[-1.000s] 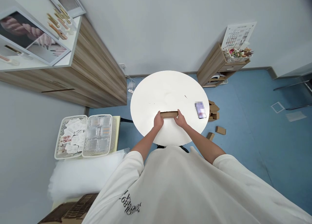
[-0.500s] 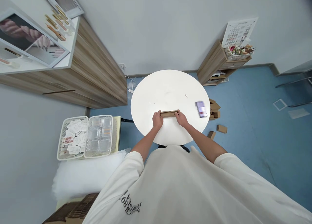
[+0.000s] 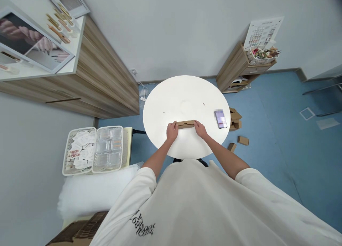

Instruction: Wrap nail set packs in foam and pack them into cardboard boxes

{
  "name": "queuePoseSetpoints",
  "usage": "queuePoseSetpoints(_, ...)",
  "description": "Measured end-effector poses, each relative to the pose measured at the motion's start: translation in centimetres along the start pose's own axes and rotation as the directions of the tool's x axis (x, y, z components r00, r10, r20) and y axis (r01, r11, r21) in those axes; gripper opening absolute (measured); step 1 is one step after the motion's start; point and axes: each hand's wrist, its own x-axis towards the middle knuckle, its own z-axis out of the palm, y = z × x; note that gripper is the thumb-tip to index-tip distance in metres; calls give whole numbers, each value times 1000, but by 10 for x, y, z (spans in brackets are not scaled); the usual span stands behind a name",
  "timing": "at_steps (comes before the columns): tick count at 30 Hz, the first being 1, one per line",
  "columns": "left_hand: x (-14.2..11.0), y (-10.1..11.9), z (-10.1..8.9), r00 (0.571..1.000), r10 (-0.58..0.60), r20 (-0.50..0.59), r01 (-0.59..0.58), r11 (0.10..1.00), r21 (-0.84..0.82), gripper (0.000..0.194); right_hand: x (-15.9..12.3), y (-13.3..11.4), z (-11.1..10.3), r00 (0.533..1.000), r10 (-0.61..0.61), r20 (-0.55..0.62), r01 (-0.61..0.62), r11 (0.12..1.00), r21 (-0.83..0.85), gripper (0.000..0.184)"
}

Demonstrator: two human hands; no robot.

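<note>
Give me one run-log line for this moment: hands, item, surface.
left hand: holds left end of narrow brown cardboard piece | right hand: holds right end | surface: round white tabletop

- A loose short-sleeved T-shirt (image 3: 192,206) of off-white, soft-looking fabric is worn on the torso.
- Wide, loose sleeves are seen on both sides: the left sleeve (image 3: 133,192) and the right sleeve (image 3: 249,182), each ending above the elbow with a plain hem.
- Black printed lettering (image 3: 142,224) is carried on the shirt near the left sleeve; it is seen upside down from this view, and its letters and digits are too distorted to be read.
- Soft creases are shown across the fabric, with a small pointed fold (image 3: 212,164) at the shirt's far edge.
- The left hand (image 3: 172,132) and right hand (image 3: 200,129) are left bare, and the forearms are uncovered by any sleeve.
</note>
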Motion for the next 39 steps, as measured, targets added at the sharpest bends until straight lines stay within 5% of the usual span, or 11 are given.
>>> queuePoseSetpoints(7, 9, -18, 6, 995, -80, 56, 83, 995, -58, 47, 10, 21, 4, 999, 26, 33, -25, 999, -24, 63)
queuePoseSetpoints(15, 21, -19, 5, 978, -153, 141, 182, 957, -225, 46, 19, 12, 0, 998, -60, 17, 61, 993, -100, 52)
queuePoseSetpoints(24, -14, -30, 10, 994, -81, 73, 98, 960, -263, 30, -14, 28, 13, 994, -70, -84, 64, 996, -61, 32)
queuePoseSetpoints(27, -28, -40, 12, 987, -112, 113, 138, 955, -263, 28, -27, 40, 24, 997, -27, -73, 24, 999, -48, 31)
queuePoseSetpoints(34, -44, -53, 11, 960, -188, 205, 231, 950, -211, 56, -42, 56, 45, 996, 66, -60, -70, 996, -64, 51)
queuePoseSetpoints(39, -44, -50, 7, 943, -194, 269, 243, 956, -164, 38, -46, 49, 50, 994, 108, -22, -110, 989, -98, 35)
